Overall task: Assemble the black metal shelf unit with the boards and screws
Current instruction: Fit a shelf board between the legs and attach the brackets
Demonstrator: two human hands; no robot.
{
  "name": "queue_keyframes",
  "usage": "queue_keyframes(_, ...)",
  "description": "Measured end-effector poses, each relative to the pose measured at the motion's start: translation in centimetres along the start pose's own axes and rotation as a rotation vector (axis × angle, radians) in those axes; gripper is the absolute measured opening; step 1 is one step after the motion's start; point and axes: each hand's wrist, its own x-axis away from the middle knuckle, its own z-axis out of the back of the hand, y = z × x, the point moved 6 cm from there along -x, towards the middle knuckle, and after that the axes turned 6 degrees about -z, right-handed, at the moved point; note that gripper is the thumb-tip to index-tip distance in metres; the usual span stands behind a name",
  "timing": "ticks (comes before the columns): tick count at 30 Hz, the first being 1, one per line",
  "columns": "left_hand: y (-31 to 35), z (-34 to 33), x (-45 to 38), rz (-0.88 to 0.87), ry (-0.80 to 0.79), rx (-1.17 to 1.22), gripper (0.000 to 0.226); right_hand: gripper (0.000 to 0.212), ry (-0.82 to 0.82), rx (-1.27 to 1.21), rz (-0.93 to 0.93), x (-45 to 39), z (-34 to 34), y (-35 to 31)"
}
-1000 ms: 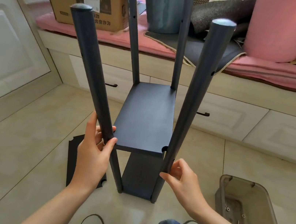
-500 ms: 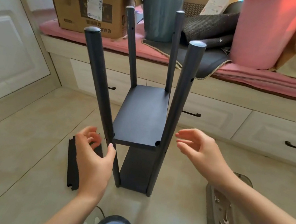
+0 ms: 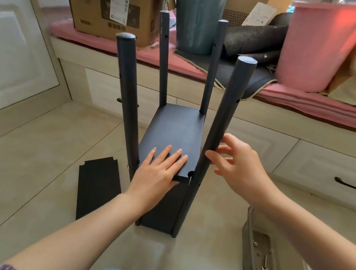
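1. Shelf unit (image 3: 172, 138) – head view, now: stands upright on the tiled floor just ahead of the knees, four dark posts rising around two fitted boards, one low near the floor, one about halfway up.
2. Left hand (image 3: 157, 173) lies flat, fingers spread, palm down on the near end of the upper board (image 3: 174, 134) – pressing, not gripping anything.
3. Right hand (image 3: 240, 167) hovers loose and uncurled just beside the near-right post (image 3: 218, 129); fingertips near or perhaps brushing it – cannot tell which, but not wrapped around.
4. Spare board (image 3: 97, 189) lies flat on the floor left of the unit, apart from both hands.
5. Grey tray (image 3: 273, 260) sits on the floor to the right, with small screws and a wrench inside.
6. Head view, a second ago: left hand clasped around the near-left post (image 3: 128, 106), right hand pinching the near-right post low down. Half a second ago: both let go, fingers apart in the air.
7. Change since then: left has come off the post and dropped onto the upper board; right has lifted higher along its post.
8. Likely meaning: post check over, upper board being tested or pushed level; upper screw holes stand empty, so the spare board and tray screws probably come next.
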Motion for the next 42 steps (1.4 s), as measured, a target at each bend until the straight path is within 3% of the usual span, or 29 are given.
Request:
queue_keyframes(14,0.3,-0.5,-0.1,-0.034,0.113,-0.009,0.069,0.027,-0.001,0.005,0.017,-0.1,-0.3,-0.4)
queue_keyframes(23,1.3,-0.8,0.0,0.043,0.127,-0.059,0.092,0.035,0.026,-0.06,0.035,0.0,-0.3,-0.2)
queue_keyframes(31,3.9,-0.7,-0.5,0.092,0.268,-0.105,0.08,0.035,0.043,-0.116,0.073,0.2,1.4,1.1)
queue_keyframes(42,5.9,-1.0,-1.3,0.158,0.29,-0.123,0.075,0.031,0.051,-0.229,0.028,0.4,2.6,5.1)
